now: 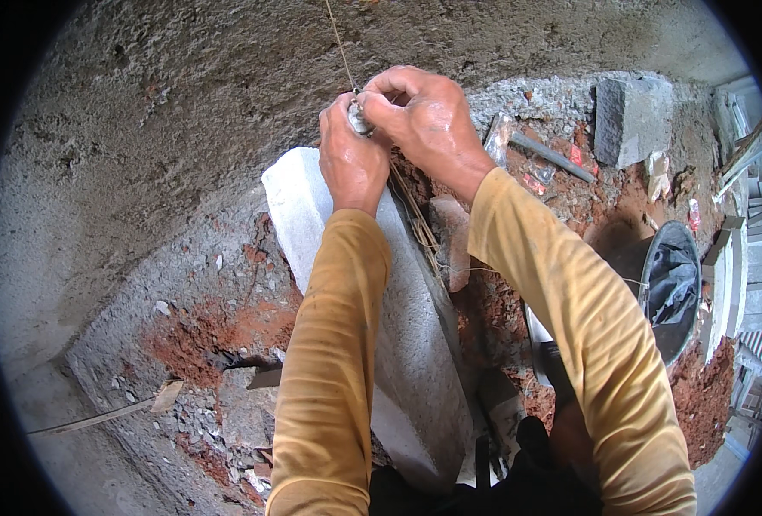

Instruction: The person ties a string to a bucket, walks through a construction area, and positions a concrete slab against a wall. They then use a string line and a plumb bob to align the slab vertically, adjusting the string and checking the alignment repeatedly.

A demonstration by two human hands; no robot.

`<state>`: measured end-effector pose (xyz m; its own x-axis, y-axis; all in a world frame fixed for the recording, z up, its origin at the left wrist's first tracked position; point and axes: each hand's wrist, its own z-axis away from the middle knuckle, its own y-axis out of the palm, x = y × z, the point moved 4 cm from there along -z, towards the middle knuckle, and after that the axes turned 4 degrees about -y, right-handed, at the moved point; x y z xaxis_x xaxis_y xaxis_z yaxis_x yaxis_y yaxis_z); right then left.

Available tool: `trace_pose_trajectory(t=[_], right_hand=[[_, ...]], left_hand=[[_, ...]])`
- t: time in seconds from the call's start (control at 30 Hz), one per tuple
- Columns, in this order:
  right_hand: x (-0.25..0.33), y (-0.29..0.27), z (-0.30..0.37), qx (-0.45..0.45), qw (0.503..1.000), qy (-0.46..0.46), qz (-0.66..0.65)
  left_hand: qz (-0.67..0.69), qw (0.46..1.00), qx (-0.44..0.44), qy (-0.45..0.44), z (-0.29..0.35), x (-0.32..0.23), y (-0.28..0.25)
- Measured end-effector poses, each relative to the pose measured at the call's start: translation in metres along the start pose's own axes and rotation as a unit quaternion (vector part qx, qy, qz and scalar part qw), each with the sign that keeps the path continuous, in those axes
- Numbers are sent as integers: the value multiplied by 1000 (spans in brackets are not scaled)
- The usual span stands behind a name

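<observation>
My left hand (353,163) is closed around a small whitish-grey, shiny weight (359,120), partly hidden by my fingers. A thin string (340,43) runs from its top up along the rough wall. My right hand (433,120) pinches the string where it meets the weight, thumb and forefinger pressed together. Below my hands, loose loops of string (417,219) hang over the side of a long pale grey concrete block (411,344). That block lies under my left forearm and reaches toward my feet.
A hammer (553,156) lies on rubble at the right, near a grey block (632,120) by the wall. A reddish brick piece (451,241) sits beside the long block. Farther right stands a black bucket (695,301). A wooden strip (97,419) lies at the lower left.
</observation>
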<state>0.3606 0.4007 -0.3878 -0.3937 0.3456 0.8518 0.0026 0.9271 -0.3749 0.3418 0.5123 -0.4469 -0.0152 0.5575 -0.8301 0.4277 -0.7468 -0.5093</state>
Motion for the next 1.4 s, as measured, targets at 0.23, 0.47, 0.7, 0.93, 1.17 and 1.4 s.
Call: trace_pose_trajectory(t=[0.23, 0.47, 0.7, 0.93, 1.17, 1.4], right_hand=[[-1, -1, 0, -3, 1000, 13, -9], [0, -2, -1, -6, 1000, 2, -5], [0, -3, 0, -6, 1000, 3, -9], [1, 0, 1, -13, 1000, -2, -4], [1, 1, 2, -12, 1000, -9, -3], [2, 1, 8, -10, 1000, 1, -9]], left_hand=[[-9, 1000, -6, 4, 1, -2, -1], [-9, 1000, -7, -3, 1, -2, -1], [-3, 1000, -11, 5, 1, -2, 0], [-3, 1000, -7, 16, 0, 1, 0], [18, 1000, 5, 15, -1, 2, 1], [21, 1000, 2, 16, 5, 3, 0]])
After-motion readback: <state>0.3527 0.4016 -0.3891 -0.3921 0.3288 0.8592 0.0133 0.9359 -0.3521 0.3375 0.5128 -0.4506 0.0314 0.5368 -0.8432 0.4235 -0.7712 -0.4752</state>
